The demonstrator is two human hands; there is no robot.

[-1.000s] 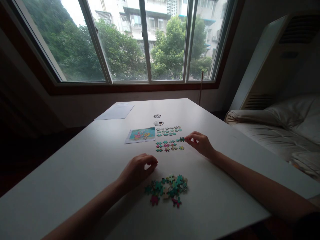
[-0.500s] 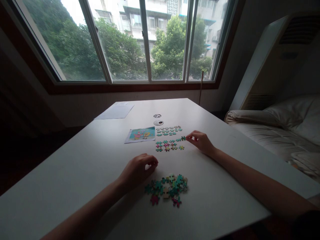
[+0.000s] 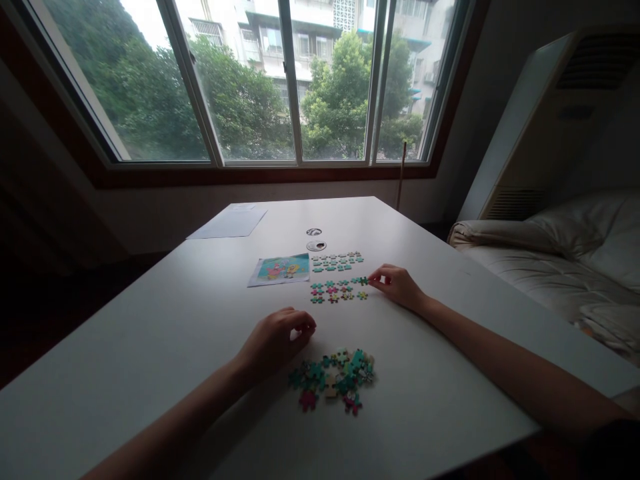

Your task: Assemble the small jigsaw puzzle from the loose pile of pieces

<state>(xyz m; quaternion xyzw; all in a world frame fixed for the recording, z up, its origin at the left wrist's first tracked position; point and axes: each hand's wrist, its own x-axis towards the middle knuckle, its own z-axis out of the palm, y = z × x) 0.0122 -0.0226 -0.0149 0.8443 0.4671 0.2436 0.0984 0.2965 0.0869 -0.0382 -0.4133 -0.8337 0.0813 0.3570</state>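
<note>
My right hand (image 3: pixel 397 285) rests on the white table (image 3: pixel 150 347) with its fingertips pinched on a teal puzzle piece (image 3: pixel 363 281) at the right end of a row of sorted pieces (image 3: pixel 336 291). A second sorted row (image 3: pixel 337 261) lies just beyond. My left hand (image 3: pixel 275 339) lies curled on the table, fingers closed, just left of a loose heap of puzzle pieces (image 3: pixel 333 379); what it holds, if anything, is hidden.
A picture card (image 3: pixel 280 269) lies left of the sorted rows. Two small round objects (image 3: pixel 315 239) sit behind them, and a sheet of paper (image 3: pixel 229 223) lies at the far left. A sofa with cushions (image 3: pixel 560 253) stands right of the table. Windows fill the far wall.
My right hand with the teal piece shifted slightly up and then back down to the end of the sorted row. My left hand stayed in place.
</note>
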